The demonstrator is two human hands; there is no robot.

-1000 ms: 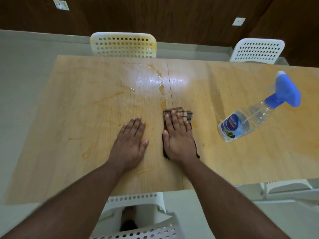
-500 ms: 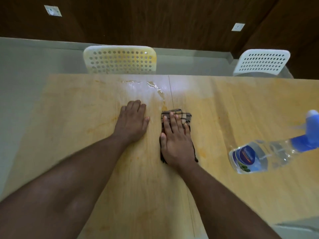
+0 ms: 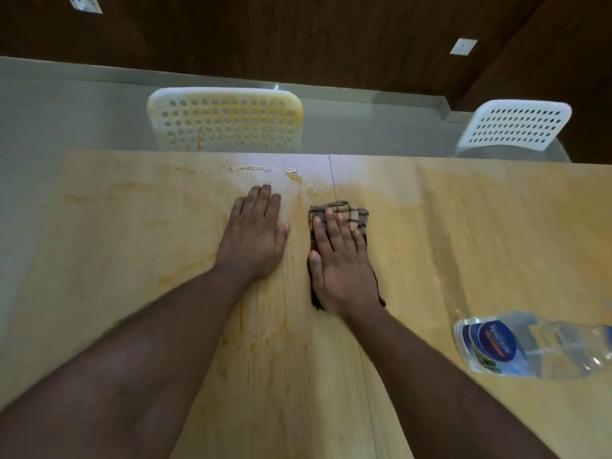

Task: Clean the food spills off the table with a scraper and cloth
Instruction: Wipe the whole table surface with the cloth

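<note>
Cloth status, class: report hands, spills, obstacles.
Right hand flat on cloth; left hand flat on table. Wet spill ahead, unwiped. Spray bottle lying aside right.

At about four o'clock, a blurred word resembling "Sparkle" is printed on the blue label (image 3: 494, 344) of the spray bottle (image 3: 543, 346).

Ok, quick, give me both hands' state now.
Left hand: open, flat on the wooden table, holding nothing.
Right hand: open, straight fingers pressing the checked cloth onto the table.

Both hands and cloth (image 3: 341, 215) slid toward the far edge.
</note>
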